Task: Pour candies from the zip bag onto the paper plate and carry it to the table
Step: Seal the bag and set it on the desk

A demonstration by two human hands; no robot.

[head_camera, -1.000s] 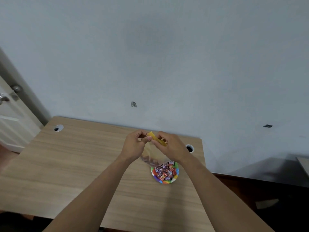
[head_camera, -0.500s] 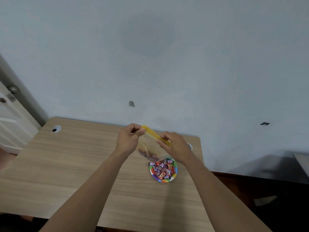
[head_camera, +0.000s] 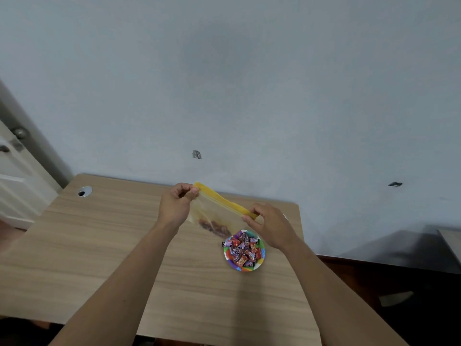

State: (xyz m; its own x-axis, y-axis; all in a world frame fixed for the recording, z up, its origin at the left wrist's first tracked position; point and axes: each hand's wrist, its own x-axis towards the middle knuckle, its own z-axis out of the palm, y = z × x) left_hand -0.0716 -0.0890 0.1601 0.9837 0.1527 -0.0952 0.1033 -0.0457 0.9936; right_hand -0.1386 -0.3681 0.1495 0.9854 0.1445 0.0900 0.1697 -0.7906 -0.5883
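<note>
The left hand (head_camera: 175, 204) and right hand (head_camera: 270, 227) each pinch one end of the bag's (head_camera: 214, 216) yellow zip strip, holding it stretched in the air above the desk (head_camera: 99, 245) — a few candies remain inside. The plate (head_camera: 259, 264), heaped with candies (head_camera: 243, 249), sits near the desk's far right corner, just below the bag.

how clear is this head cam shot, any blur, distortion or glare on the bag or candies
Head view: wide-angle lens bows the desk edges. Lighting is flat and dim, with no strong glare. The zip bag, held between left hand and right hand, is soft, and what remains inside it smears to a brownish blur. Candies on the paper plate show colours, but wrapper print is unreadable.
</note>
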